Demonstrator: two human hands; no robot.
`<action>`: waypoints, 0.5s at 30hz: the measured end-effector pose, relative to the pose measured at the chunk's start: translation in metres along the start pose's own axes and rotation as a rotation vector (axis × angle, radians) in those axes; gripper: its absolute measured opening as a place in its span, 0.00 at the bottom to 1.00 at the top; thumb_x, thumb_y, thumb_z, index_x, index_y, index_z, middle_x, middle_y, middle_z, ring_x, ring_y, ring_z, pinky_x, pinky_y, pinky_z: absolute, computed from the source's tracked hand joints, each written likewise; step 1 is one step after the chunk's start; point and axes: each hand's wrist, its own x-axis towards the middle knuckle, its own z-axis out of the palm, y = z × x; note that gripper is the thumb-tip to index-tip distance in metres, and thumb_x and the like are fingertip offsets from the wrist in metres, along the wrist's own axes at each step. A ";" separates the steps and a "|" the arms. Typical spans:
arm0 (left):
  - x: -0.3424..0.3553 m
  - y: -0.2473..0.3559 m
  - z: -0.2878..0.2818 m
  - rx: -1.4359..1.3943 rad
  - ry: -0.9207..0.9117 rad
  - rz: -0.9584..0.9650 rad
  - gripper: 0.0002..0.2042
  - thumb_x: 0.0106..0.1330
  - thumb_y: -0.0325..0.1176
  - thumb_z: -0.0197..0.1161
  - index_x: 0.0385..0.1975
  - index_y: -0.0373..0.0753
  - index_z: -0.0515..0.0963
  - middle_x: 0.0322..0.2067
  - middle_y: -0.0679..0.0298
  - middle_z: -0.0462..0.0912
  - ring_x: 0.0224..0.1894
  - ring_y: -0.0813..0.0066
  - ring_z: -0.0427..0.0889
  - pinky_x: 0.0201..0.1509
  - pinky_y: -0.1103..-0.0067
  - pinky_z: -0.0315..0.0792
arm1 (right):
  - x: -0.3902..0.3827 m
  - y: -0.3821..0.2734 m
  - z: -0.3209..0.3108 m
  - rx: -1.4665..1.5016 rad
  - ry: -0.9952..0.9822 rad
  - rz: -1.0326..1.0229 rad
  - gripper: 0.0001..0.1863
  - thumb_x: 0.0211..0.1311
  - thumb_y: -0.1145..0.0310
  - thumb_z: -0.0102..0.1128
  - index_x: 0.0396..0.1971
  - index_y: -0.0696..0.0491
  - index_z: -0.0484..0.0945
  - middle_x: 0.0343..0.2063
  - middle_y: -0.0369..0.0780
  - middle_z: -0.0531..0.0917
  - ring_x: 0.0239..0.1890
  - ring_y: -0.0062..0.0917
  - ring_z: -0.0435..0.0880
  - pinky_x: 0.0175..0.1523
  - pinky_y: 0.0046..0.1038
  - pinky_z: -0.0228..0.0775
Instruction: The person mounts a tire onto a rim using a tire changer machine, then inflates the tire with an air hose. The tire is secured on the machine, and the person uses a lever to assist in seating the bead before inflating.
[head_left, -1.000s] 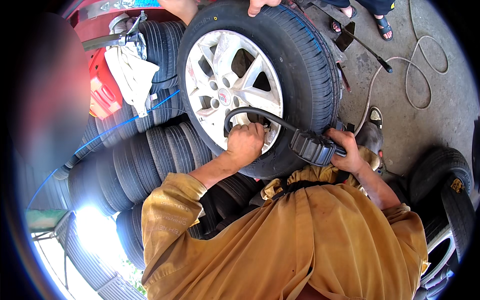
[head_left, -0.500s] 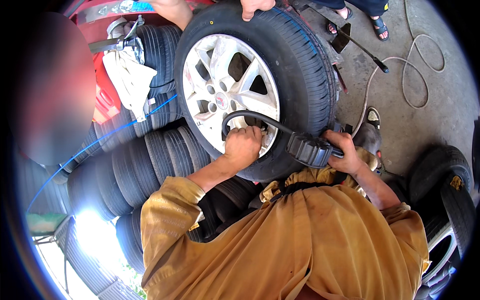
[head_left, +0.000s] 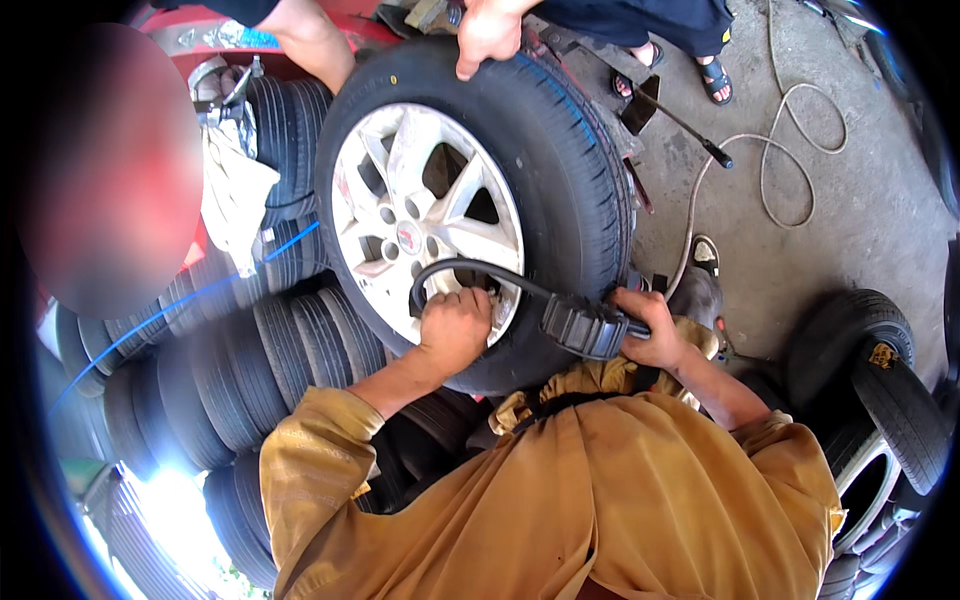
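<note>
A black tyre (head_left: 575, 190) on a silver spoked alloy wheel (head_left: 462, 238) stands in front of me, its face tilted up toward me. My right hand (head_left: 652, 330) is wrapped round the handle of a black tyre inflator (head_left: 585, 328). From the inflator a short black hose (head_left: 478, 264) curves to my left hand (head_left: 455, 325). That hand is closed on the hose end at the lower right of the rim; its fingertips and the valve are hidden. Another person's hand (head_left: 488, 38) rests on top of the tyre.
Rows of stacked tyres (head_left: 235, 385) fill the left, with a blue air line (head_left: 190, 295) across them. A black-handled metal lever (head_left: 685, 128) extends over the concrete floor, where a pale hose (head_left: 765, 175) loops. More tyres (head_left: 900, 405) lie at right. A person's sandalled feet (head_left: 716, 80) are beyond.
The whole view has shifted, so the wheel and both hands appear lower and farther left. Both hands keep their grips, and the other person's hand stays on the tyre.
</note>
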 end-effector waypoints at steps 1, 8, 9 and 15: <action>0.001 0.000 0.001 -0.003 0.010 -0.001 0.09 0.50 0.30 0.63 0.26 0.39 0.70 0.20 0.61 0.73 0.21 0.65 0.78 0.28 0.70 0.69 | 0.000 0.001 0.000 0.010 -0.006 0.033 0.17 0.37 0.82 0.59 0.34 0.61 0.76 0.26 0.49 0.78 0.31 0.46 0.81 0.35 0.35 0.72; 0.002 0.005 -0.003 0.010 -0.032 -0.016 0.08 0.51 0.30 0.63 0.26 0.36 0.72 0.21 0.60 0.75 0.21 0.65 0.79 0.28 0.71 0.71 | 0.003 -0.003 -0.001 0.034 0.010 0.026 0.16 0.39 0.82 0.60 0.34 0.61 0.76 0.26 0.49 0.79 0.31 0.47 0.81 0.34 0.35 0.72; 0.003 0.005 -0.005 0.015 -0.036 -0.007 0.07 0.53 0.30 0.61 0.26 0.36 0.73 0.20 0.60 0.76 0.21 0.66 0.79 0.28 0.72 0.71 | 0.003 -0.004 -0.001 0.033 0.017 0.021 0.16 0.39 0.82 0.60 0.34 0.61 0.76 0.26 0.50 0.79 0.31 0.47 0.81 0.34 0.36 0.72; 0.002 0.004 0.000 0.011 -0.047 -0.021 0.10 0.47 0.29 0.64 0.27 0.37 0.71 0.21 0.59 0.75 0.23 0.64 0.79 0.30 0.70 0.71 | 0.002 -0.004 -0.001 0.027 0.019 0.025 0.17 0.38 0.82 0.59 0.35 0.61 0.76 0.26 0.50 0.79 0.31 0.49 0.81 0.34 0.37 0.72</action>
